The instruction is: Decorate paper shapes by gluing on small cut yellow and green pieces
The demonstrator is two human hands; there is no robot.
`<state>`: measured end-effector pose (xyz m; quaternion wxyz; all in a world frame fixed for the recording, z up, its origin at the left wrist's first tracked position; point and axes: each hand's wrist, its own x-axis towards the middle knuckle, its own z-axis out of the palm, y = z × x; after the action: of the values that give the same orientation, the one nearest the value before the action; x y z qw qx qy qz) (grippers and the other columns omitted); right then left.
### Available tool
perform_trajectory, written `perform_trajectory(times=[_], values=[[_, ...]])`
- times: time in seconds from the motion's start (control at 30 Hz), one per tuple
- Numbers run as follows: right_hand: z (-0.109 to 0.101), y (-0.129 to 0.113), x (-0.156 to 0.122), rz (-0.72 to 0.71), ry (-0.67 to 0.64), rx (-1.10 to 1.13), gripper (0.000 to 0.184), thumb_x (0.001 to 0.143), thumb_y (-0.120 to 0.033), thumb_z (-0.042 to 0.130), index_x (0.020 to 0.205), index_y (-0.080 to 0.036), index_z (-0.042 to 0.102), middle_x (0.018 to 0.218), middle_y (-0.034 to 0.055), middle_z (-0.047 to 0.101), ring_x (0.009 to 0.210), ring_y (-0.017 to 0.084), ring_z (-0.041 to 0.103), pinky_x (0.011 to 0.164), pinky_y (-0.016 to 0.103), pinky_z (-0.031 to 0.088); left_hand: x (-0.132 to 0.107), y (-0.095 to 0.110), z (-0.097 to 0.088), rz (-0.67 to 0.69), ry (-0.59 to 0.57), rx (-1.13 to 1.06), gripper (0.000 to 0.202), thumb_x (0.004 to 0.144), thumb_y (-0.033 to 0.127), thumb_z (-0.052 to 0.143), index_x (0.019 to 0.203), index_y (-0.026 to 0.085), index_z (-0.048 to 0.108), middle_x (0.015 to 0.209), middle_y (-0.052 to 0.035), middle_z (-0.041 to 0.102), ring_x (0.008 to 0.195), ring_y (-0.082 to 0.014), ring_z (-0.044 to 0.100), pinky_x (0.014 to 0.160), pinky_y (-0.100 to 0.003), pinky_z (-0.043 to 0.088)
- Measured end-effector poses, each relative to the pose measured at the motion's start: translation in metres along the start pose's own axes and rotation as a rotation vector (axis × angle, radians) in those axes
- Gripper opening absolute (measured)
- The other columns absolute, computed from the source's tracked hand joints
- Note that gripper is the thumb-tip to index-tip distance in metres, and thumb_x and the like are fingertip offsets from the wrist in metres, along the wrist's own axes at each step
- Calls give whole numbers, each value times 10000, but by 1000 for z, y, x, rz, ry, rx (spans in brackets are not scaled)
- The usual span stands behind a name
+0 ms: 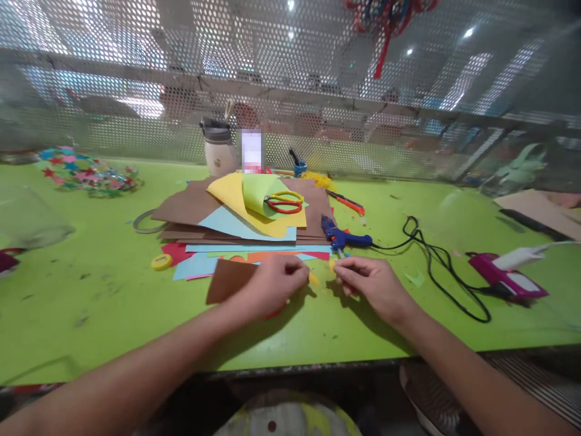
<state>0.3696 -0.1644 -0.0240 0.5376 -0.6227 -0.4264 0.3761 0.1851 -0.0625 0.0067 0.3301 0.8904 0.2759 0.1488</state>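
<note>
My left hand (272, 284) is closed in a pinch over the green table (113, 290), holding a small yellow paper piece (313, 279); something red shows under its palm. My right hand (370, 281) is also pinched, gripping a tiny yellow scrap (333, 264) just right of the left hand. A brown paper sheet (229, 280) lies under and left of my left hand. A blue glue gun (341, 236) rests just beyond both hands, its black cord (436, 266) trailing right.
A stack of coloured and brown paper (245, 218) with red-and-yellow scissors (284, 201) on top lies behind. An orange cutter (347, 203), yellow tape roll (161, 261), beige bottle (218, 148), star pile (86, 169) and magenta device (506, 275) surround it. A perforated screen stands behind.
</note>
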Motion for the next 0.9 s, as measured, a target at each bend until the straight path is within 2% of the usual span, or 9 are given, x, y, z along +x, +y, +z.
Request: perform_trajectory(times=[0.1,0.2,0.3,0.37,0.43,0.53,0.63,0.77,0.9], values=[[-1,0,2,19,1,29,287,759,-442,758,814,-165,713,650,-8,636,479,80,523,458,212,388,3,-11,-19,-114,38,-169,441,957,390,328,842,117,654,679,-75,693,488,-137,590,437,-236,462],[0,-3,3,29,-13,21,272,768,-431,752,811,-166,711,647,-13,627,483,72,516,456,200,374,-4,-30,-38,-199,106,-238,385,905,431,423,780,140,641,670,-52,681,510,-132,589,450,-217,448],[4,-7,1,33,-51,-22,242,778,-400,737,807,-162,711,637,-14,622,478,74,514,463,206,378,-19,-53,-53,-249,96,-207,373,869,449,476,737,154,662,575,-17,639,453,-127,534,413,-213,390],[10,-11,-1,27,-100,-62,213,784,-370,724,808,-159,715,633,-10,626,476,80,516,469,215,382,-31,-65,-60,-240,66,-148,374,850,462,498,752,167,706,529,-6,614,468,-141,537,450,-229,407],[19,-16,-2,7,-160,-100,177,791,-334,704,806,-159,721,632,-9,627,484,88,525,482,223,392,-40,-73,-65,-214,79,-50,311,820,417,527,736,186,719,643,-28,664,584,-170,593,548,-258,453],[39,-25,3,-44,-244,-150,120,785,-264,675,758,-156,719,629,-13,618,496,95,535,511,235,408,-48,-78,-68,-163,106,105,257,803,343,527,681,197,700,877,-68,706,822,-225,631,745,-318,478],[58,-28,13,-88,-307,-183,112,781,-228,653,725,-151,713,630,-10,616,491,97,528,518,244,411,-52,-80,-68,-132,90,226,251,815,303,521,646,194,671,962,-83,703,936,-252,612,849,-357,451],[72,-21,22,-91,-353,-193,154,809,-257,622,748,-144,705,646,11,643,481,101,520,498,246,404,-54,-77,-74,-153,22,347,198,807,245,550,666,187,675,996,-92,682,921,-249,614,824,-352,453],[72,-18,19,-76,-357,-191,172,820,-267,600,766,-134,695,620,16,637,475,105,515,480,242,395,-55,-68,-85,-235,-26,433,194,806,221,563,687,181,711,994,-104,652,876,-250,622,772,-345,449]])
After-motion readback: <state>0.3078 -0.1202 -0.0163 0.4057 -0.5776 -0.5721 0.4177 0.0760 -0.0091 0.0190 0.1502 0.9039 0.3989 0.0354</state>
